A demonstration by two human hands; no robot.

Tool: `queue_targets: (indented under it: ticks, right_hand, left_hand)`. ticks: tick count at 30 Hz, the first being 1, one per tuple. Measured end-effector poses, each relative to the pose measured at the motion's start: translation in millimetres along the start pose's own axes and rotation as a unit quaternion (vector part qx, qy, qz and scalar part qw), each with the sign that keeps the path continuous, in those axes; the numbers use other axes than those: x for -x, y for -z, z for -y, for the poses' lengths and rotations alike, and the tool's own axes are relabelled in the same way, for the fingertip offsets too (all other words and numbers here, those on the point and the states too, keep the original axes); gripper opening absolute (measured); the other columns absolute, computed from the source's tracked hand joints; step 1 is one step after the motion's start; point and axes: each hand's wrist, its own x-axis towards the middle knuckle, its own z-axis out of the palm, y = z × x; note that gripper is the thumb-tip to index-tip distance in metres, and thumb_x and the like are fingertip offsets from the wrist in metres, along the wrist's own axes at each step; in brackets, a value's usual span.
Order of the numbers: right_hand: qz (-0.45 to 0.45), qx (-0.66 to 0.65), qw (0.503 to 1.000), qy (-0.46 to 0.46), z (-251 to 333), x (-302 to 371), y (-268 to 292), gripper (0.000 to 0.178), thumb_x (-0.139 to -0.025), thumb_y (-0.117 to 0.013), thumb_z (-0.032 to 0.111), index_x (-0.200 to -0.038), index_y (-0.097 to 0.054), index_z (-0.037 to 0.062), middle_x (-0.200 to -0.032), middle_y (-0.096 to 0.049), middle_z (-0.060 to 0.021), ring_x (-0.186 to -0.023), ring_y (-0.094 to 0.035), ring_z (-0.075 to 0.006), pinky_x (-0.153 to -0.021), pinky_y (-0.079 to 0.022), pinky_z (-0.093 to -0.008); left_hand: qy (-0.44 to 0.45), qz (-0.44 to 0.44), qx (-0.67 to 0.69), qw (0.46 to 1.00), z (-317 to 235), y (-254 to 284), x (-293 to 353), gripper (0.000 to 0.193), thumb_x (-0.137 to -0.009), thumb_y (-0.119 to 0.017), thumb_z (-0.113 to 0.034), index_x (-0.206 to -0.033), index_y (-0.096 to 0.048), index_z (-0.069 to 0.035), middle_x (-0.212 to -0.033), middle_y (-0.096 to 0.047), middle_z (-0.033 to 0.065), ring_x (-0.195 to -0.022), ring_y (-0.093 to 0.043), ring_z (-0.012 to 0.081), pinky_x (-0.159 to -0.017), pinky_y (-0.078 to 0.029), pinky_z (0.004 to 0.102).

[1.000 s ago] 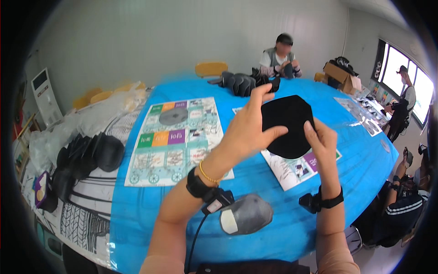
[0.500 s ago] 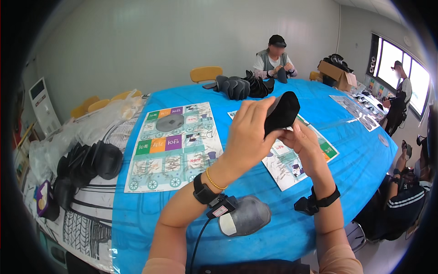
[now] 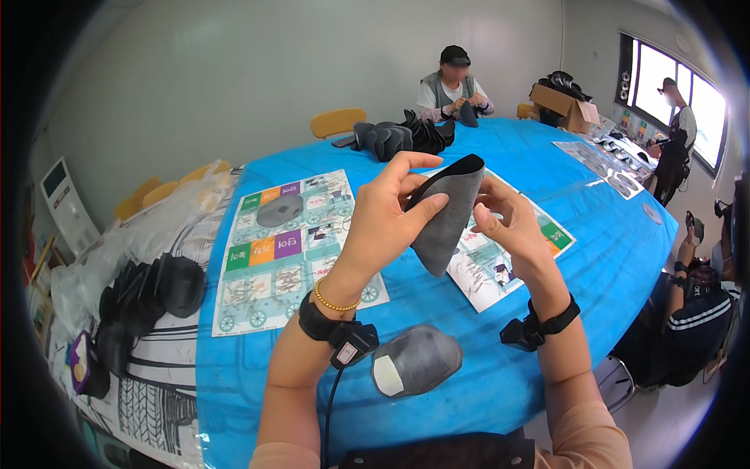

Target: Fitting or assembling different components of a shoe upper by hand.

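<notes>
A dark grey, curved pad (image 3: 447, 223), its black inner side showing along the top rim, is held up above the table. My left hand (image 3: 391, 203) grips it at the left, thumb on the grey face and fingers behind the rim. At its right edge my right hand (image 3: 512, 223) is closed with curled fingers partly hidden behind the pad; the thumb lies by the edge. Below my hands, a flat grey pad (image 3: 426, 356) with a pale patch rests on the blue table cover (image 3: 312, 406).
Printed sheets (image 3: 258, 301) lie under and left of my hands, one bearing a grey oval pad (image 3: 280, 210). Black pads (image 3: 181, 285) are heaped at left beside plastic bags, more (image 3: 383, 141) at the far edge. A person (image 3: 457, 86) sits opposite, handling a pad; others are at right.
The pad has turned: its grey outer face now shows instead of the black hollow. My left thumb has come onto that face, and both hands have shifted slightly.
</notes>
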Motion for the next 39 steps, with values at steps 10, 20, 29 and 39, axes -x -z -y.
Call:
queue_targets:
  ticks: [10,20,29,39]
  right_hand:
    - [-0.068,0.024,0.997,0.036,-5,-1,1,0.038,-0.084,-0.07,0.03,-0.107,-0.063,0.0001,-0.091,-0.066,-0.0069,-0.088,-0.062,-0.0137,-0.075,-0.048,-0.0289]
    - [-0.114,0.1,0.985,0.079,-8,-1,-5,0.036,-0.081,-0.074,0.023,-0.106,-0.063,0.0001,-0.09,-0.069,-0.0093,-0.083,-0.066,-0.0158,-0.068,-0.052,-0.0285]
    - [-0.085,0.106,0.986,0.093,3,4,-12,0.042,-0.079,-0.076,0.029,-0.107,-0.063,0.0006,-0.091,-0.069,-0.0099,-0.085,-0.067,-0.0154,-0.064,-0.053,-0.0273]
    - [-0.048,0.14,0.985,0.092,30,29,-11,0.066,-0.078,-0.075,0.024,-0.135,-0.046,0.008,-0.107,-0.067,-0.0113,-0.089,-0.067,-0.017,-0.063,-0.053,-0.025]
  left_hand:
    - [-0.029,0.003,-0.016,0.999,1,-14,1,0.038,-0.083,-0.071,-0.012,-0.115,-0.054,-0.001,-0.102,-0.068,0.0147,-0.084,-0.066,0.0159,-0.071,-0.052,0.0281]
    - [-0.015,-0.003,-0.021,1.0,-1,-13,2,0.056,-0.076,-0.08,-0.031,-0.116,-0.055,0.0,-0.108,-0.063,0.0123,-0.1,-0.061,0.0171,-0.085,-0.05,0.0311]
    - [0.05,-0.031,0.136,0.989,7,-18,2,0.022,-0.081,-0.075,-0.017,-0.093,-0.067,0.0,-0.085,-0.068,0.0066,-0.074,-0.062,0.0083,-0.065,-0.05,0.0223]
    - [-0.032,-0.136,0.036,0.989,-3,-18,10,0.015,-0.079,-0.075,-0.011,-0.09,-0.07,0.0,-0.074,-0.069,0.0051,-0.065,-0.062,0.0076,-0.056,-0.048,0.0209]
